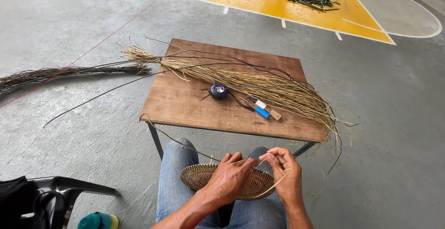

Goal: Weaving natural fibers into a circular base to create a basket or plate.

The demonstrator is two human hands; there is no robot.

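Surface far of my knees carries the straw bundle. Woven disc rests on my lap. Left hand steadies its rim; right hand pinches a straw strand. I judge mid-weave: next needs threading the strand through.

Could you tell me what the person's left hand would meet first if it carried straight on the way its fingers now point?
The left hand rests on the woven disc, fingers pointing right towards the right hand. It would probably meet that hand's fingertips and the thin pale strand pinched there first, though depth is uncertain.
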